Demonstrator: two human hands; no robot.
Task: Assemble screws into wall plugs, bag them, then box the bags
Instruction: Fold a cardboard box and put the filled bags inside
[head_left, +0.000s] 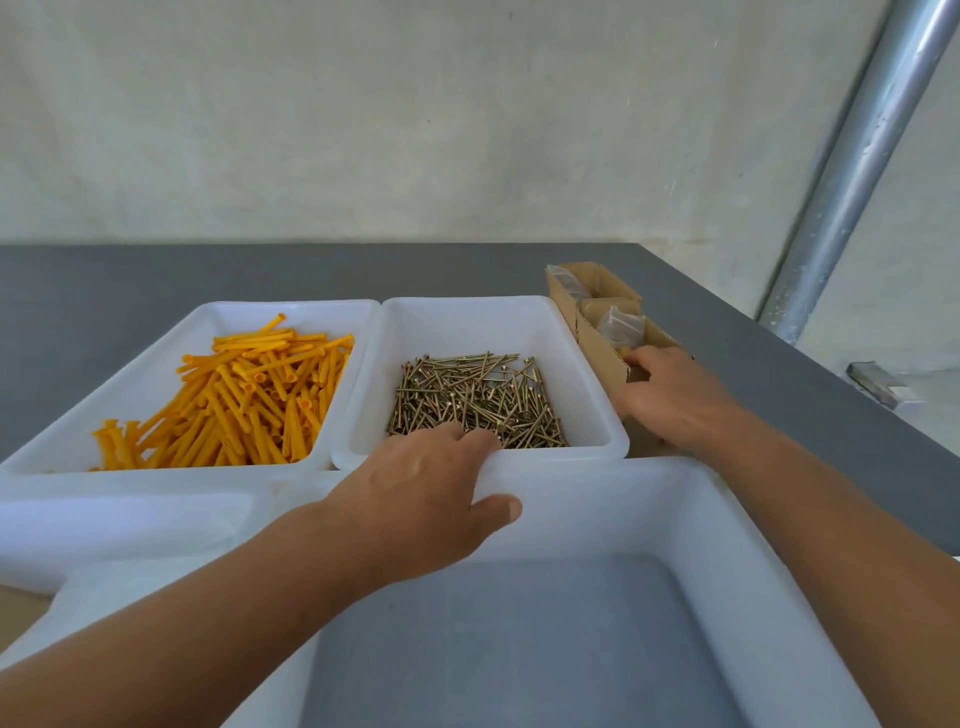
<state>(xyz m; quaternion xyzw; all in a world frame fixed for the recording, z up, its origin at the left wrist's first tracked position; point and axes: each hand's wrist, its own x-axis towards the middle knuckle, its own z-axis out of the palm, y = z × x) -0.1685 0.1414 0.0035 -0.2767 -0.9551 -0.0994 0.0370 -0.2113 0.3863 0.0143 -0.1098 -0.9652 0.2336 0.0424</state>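
Orange wall plugs (244, 395) fill the white tray (218, 312) at the left. Brass screws (478, 400) lie in the white tray (467, 304) beside it. My left hand (431, 488) hooks its fingers over the near rim of the screw tray, thumb spread against the wall of the big tray below; the fingertips are hidden. Right of the trays stands an open cardboard box (602, 353) with a clear bag (621, 325) of plugs in it. My right hand (670, 400) grips that box's near end with curled fingers.
A large white tray (675, 519) with a bare grey bottom sits nearest me. A second open cardboard box (592, 275) stands behind the first. On the grey table (130, 280) a small metal piece (878, 384) lies far right, near a slanted metal pole (852, 171).
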